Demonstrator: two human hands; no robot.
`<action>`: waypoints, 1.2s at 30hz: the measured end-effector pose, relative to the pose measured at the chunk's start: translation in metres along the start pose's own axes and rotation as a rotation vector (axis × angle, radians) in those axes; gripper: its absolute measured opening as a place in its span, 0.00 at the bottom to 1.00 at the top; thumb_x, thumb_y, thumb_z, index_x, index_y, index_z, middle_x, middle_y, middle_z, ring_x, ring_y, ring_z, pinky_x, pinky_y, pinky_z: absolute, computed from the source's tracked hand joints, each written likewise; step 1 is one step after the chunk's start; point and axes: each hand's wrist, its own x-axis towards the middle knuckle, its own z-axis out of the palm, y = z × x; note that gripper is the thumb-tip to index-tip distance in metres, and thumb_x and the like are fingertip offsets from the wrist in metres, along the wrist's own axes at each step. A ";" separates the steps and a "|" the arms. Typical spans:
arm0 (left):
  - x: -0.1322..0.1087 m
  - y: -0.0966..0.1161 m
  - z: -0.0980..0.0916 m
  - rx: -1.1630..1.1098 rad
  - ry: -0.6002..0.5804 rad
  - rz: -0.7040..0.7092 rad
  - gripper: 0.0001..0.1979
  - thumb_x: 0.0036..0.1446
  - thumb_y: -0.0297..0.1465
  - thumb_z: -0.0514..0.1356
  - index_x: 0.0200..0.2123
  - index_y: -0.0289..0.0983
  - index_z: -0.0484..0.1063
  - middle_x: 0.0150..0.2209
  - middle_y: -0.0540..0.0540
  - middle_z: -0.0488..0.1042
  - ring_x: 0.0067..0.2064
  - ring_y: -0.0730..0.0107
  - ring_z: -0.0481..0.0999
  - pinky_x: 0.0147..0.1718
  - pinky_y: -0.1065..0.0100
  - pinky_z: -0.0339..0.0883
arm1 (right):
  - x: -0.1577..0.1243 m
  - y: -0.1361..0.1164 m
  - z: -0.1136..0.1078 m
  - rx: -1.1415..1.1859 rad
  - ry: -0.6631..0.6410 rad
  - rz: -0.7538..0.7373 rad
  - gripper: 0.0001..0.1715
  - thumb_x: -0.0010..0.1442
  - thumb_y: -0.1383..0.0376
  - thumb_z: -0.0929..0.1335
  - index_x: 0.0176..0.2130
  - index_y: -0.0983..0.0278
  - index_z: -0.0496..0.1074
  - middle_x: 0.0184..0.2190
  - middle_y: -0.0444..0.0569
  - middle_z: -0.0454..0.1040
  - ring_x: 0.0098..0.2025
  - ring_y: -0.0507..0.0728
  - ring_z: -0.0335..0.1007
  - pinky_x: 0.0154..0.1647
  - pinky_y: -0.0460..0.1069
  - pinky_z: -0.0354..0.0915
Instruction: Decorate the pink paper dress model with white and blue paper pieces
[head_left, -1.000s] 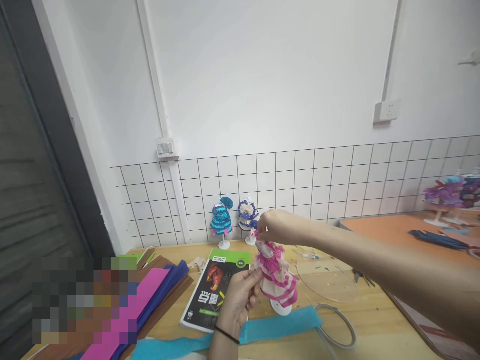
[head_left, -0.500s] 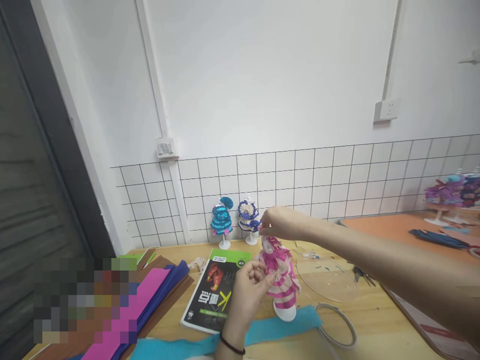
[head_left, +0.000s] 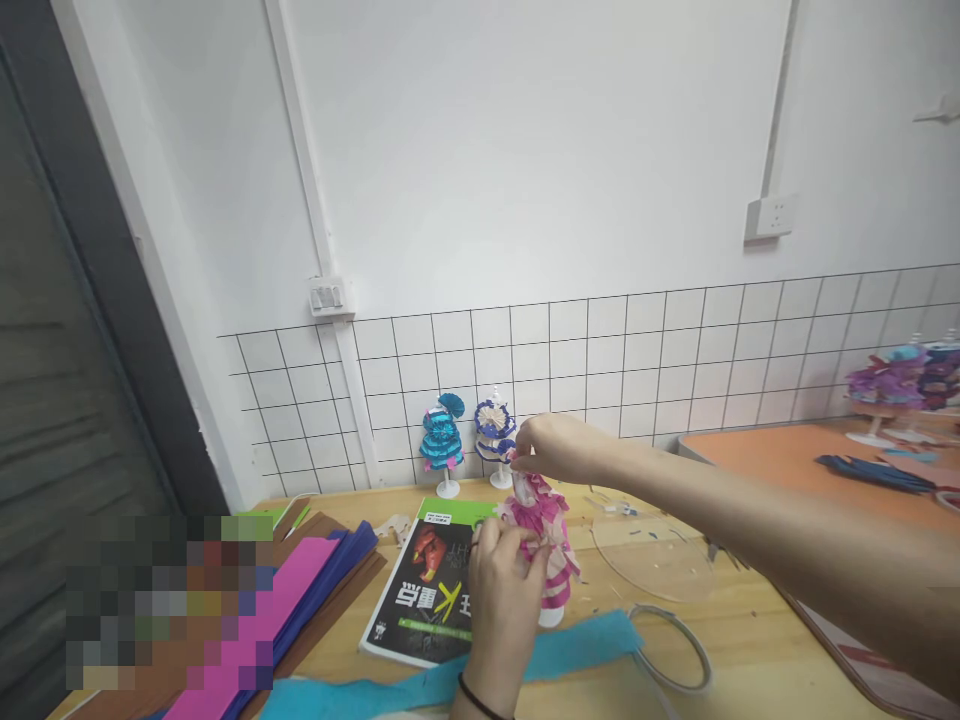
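A miniature dress form (head_left: pixel 553 545) in a ruffled pink and cream crepe-paper dress stands upright on its white round base. With fingers pinched together, my left hand (head_left: pixel 506 565) holds the front of the ruffled skirt. My right hand (head_left: pixel 551 447) reaches across from the right and closes around the top of the form; the fingertips are partly hidden. Below the base runs a strip of blue crepe paper (head_left: pixel 589 645). A black and green book (head_left: pixel 420 605) lies beside and partly behind my left hand.
Two small dressed forms, one turquoise (head_left: pixel 442 440) and one blue and cream (head_left: pixel 494 430), stand by the tiled wall. Folded pink paper (head_left: pixel 247 620) lies at left. A tape ring (head_left: pixel 707 665) and clear plastic disc (head_left: pixel 652 560) are at right. Beyond is an orange table (head_left: pixel 772 460).
The dress form has shifted a little left and turned or tilted slightly in my hands. My left hand has moved right over the skirt. My right hand stays at the top.
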 end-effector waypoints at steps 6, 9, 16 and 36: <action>-0.002 -0.001 0.004 0.205 0.061 0.144 0.04 0.49 0.27 0.59 0.25 0.40 0.71 0.29 0.47 0.67 0.35 0.65 0.67 0.33 0.67 0.59 | 0.002 -0.001 0.003 0.007 0.011 0.001 0.14 0.52 0.60 0.62 0.30 0.62 0.75 0.28 0.50 0.76 0.28 0.55 0.69 0.22 0.45 0.54; -0.003 -0.001 0.005 0.306 0.100 0.252 0.06 0.50 0.25 0.58 0.24 0.39 0.69 0.27 0.49 0.67 0.33 0.67 0.66 0.31 0.68 0.59 | 0.003 0.000 0.004 -0.014 0.022 0.026 0.15 0.52 0.60 0.62 0.28 0.63 0.75 0.26 0.51 0.75 0.25 0.55 0.68 0.20 0.45 0.52; -0.005 -0.010 0.007 0.481 0.141 0.493 0.07 0.52 0.25 0.56 0.23 0.39 0.67 0.25 0.48 0.66 0.32 0.68 0.66 0.26 0.69 0.56 | 0.005 0.007 0.008 -0.041 0.039 0.064 0.15 0.51 0.60 0.62 0.25 0.63 0.74 0.26 0.51 0.75 0.26 0.55 0.68 0.20 0.46 0.52; -0.008 -0.016 0.011 0.585 0.225 0.608 0.07 0.52 0.24 0.56 0.23 0.37 0.67 0.23 0.49 0.65 0.29 0.69 0.65 0.27 0.68 0.57 | 0.001 0.022 0.016 -0.084 0.043 0.169 0.14 0.51 0.59 0.62 0.25 0.64 0.73 0.24 0.52 0.74 0.26 0.56 0.69 0.20 0.47 0.54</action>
